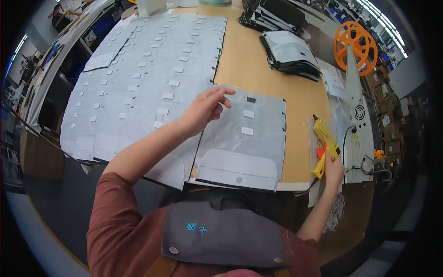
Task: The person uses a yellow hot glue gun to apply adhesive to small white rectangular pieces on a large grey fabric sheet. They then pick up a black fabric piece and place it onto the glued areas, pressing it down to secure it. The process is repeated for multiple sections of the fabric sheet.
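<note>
My right hand [334, 170] is closed around a yellow glue gun [326, 136] with an orange trigger, at the right edge of the table. Its dark nozzle points up and away, and a cord leaves the handle's lower end. Over the table's middle, my left hand [210, 107] has its index finger stretched out and the other fingers loosely bent, with nothing visible in it. Below and beside it lies a pale grey panel [263, 143] with small white rectangles, one dark patch near its far edge and a pocket-like strip along its near edge.
More grey panels [152, 64] with rows of white rectangles overlap across the left. Stacked black-edged panels [290, 51] and a dark pile [277, 14] sit at the far right. An orange spool [355, 46] stands on a pale machine [357, 120] beside the table.
</note>
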`<state>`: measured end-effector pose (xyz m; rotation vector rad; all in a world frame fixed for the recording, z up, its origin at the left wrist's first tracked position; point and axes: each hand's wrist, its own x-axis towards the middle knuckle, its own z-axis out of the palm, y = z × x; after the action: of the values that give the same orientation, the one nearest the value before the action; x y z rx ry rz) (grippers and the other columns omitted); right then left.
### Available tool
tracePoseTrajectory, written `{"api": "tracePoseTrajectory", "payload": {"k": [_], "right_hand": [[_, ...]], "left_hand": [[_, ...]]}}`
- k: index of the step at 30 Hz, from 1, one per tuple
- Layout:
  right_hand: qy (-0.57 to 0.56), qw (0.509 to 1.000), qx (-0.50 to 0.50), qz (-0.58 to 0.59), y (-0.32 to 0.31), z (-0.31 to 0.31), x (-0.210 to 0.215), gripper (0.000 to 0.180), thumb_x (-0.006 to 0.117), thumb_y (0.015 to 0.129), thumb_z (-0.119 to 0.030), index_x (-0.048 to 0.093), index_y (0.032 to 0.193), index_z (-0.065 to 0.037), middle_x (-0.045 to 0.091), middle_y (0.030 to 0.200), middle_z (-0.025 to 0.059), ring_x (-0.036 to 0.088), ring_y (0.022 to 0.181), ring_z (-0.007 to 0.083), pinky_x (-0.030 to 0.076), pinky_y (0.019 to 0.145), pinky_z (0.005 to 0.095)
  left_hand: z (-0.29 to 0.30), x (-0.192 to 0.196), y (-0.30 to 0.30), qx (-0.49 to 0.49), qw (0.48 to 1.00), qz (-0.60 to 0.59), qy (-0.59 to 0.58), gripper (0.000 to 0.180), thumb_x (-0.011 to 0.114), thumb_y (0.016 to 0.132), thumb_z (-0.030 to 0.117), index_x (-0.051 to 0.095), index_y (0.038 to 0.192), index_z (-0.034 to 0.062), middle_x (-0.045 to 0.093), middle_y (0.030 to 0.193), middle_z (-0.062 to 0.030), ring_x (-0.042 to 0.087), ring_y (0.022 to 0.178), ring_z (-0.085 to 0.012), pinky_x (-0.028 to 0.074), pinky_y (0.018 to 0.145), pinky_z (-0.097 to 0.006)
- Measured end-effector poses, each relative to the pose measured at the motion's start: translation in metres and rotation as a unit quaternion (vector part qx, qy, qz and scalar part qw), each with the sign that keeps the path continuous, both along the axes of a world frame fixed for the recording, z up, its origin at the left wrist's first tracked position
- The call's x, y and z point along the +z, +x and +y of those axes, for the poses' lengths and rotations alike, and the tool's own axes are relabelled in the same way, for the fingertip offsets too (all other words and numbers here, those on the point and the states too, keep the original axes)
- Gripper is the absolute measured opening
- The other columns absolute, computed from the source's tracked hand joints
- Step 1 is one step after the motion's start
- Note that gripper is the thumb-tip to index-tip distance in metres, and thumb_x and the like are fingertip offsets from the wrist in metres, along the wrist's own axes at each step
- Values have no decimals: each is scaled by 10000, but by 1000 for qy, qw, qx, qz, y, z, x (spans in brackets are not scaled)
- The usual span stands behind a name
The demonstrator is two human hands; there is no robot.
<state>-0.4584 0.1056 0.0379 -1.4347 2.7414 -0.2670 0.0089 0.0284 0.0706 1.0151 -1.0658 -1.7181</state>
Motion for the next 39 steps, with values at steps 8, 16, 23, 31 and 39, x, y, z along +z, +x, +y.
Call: {"api": "tracePoseTrajectory", "payload": {"k": [8,16,23,31,39], "right_hand": [[-273,932,195,-139,106,10,47,208,719,885,-224,610,880,-47,618,729,95,596,630,175,471,572,295],[-299,773,521,-203,243,2,71,250,801,752,-121,662,954,-77,649,918,56,600,768,241,496,701,334],[-271,765,547,-204,270,5,65,317,819,725,-178,676,996,-98,639,1006,29,588,931,252,467,812,367],[-244,768,558,-199,253,5,58,236,799,742,-153,697,952,-120,657,991,4,589,942,228,425,866,374],[-270,760,569,-157,260,4,54,228,773,769,-140,701,984,-135,666,1007,-16,593,907,199,420,825,364]], "left_hand": [[36,11,-1,-89,942,277,165,541,410,1039,372,426,1402,-29,618,1165,-179,640,1078,-220,575,905,-305],[65,22,-21,-95,921,316,208,672,404,1022,484,348,1481,-3,490,1373,-255,542,1264,-300,475,1068,-395],[76,12,-18,-81,906,342,235,699,400,1010,543,373,1477,23,554,1251,-131,589,1165,-249,512,977,-347],[78,15,-17,-59,917,312,243,656,430,1016,494,388,1459,12,535,1278,-123,601,1137,-235,528,970,-347],[86,14,-21,-51,910,318,261,551,374,1039,488,535,1286,22,562,1228,-49,595,1140,-213,510,1005,-368]]}}
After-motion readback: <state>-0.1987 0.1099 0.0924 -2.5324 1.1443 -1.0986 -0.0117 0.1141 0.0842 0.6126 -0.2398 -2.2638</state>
